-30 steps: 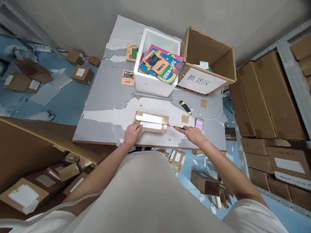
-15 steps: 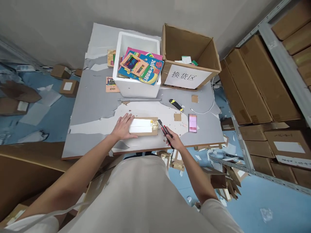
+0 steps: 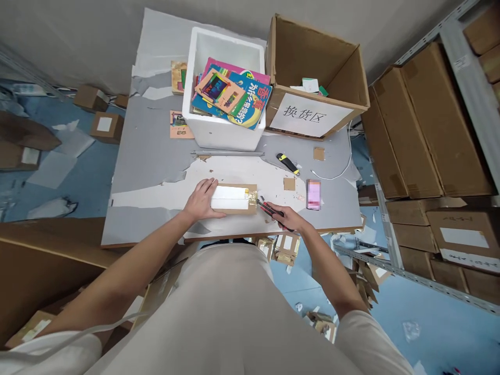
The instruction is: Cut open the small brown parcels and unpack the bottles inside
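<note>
Your cutter (image 3: pixel 266 208) has turned flatter, gripped in your right hand (image 3: pixel 291 217); your left hand (image 3: pixel 200 201) lies spread over the box (image 3: pixel 236 211). Bench (image 3: pixel 144 161) covering is torn, blue floor (image 3: pixel 394 333) littered.

Left grip (image 3: pixel 202 200) lay spread over one end of a taped carton (image 3: pixel 230 198) on the table (image 3: pixel 152 156), right grip (image 3: pixel 288 216) held a box cutter (image 3: pixel 269 209), tip near the other end, while beyond stood a foam bin (image 3: pixel 228 133) of books (image 3: pixel 234 96) and a labelled box (image 3: pixel 312 115).
</note>
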The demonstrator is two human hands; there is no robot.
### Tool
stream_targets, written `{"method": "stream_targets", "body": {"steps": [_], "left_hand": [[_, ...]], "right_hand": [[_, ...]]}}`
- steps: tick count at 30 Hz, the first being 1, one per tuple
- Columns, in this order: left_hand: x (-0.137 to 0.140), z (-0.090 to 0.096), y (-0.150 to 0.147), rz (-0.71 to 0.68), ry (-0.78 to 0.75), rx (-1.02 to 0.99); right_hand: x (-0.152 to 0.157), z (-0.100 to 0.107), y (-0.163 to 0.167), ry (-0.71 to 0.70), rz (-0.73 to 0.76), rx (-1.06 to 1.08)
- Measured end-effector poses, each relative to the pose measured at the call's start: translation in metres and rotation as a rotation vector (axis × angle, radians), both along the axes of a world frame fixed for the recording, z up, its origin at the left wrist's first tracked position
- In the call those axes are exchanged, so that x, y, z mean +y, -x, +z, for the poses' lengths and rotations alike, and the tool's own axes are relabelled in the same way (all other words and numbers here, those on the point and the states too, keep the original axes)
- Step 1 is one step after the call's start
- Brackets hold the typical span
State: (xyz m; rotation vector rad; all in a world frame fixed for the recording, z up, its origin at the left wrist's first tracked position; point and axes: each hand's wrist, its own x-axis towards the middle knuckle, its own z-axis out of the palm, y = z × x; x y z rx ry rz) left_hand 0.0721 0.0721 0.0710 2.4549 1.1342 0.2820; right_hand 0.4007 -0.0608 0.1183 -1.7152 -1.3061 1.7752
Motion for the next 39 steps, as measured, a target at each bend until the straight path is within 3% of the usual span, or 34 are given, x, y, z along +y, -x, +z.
{"method": "stream_targets", "body": {"steps": [13,15,18,20,22,26,30,32,35,39], "left_hand": [[0.0,0.001,0.0,0.012,-0.018,0.032],[-0.002,0.0,-0.004,0.069,-0.041,0.02],[-0.008,0.002,-0.014,0.272,-0.065,0.032],[-0.015,0.004,-0.019,0.407,-0.044,0.063],[-0.024,0.007,-0.02,0.466,-0.002,0.096],[-0.054,0.006,-0.009,0.37,0.066,0.052],[-0.086,0.002,0.003,0.342,0.173,-0.052],[-0.089,0.003,0.004,0.368,0.167,-0.051],[-0.063,0.01,0.001,0.414,0.092,-0.056],[0.016,0.017,-0.016,0.313,0.044,-0.115]], "right_hand": [[-0.042,-0.008,0.023,-0.017,-0.178,0.083],[-0.06,-0.01,0.026,-0.05,-0.301,0.074],[-0.07,-0.02,0.041,-0.117,-0.614,0.133],[-0.057,-0.03,0.062,-0.16,-0.778,0.216],[-0.031,-0.039,0.088,-0.182,-0.834,0.305],[0.016,-0.047,0.127,-0.174,-0.814,0.369],[0.026,-0.043,0.125,-0.181,-0.785,0.333],[0.019,-0.039,0.115,-0.194,-0.771,0.333],[-0.003,-0.033,0.103,-0.196,-0.789,0.343],[-0.045,-0.027,0.112,-0.033,-0.864,0.457]]}}
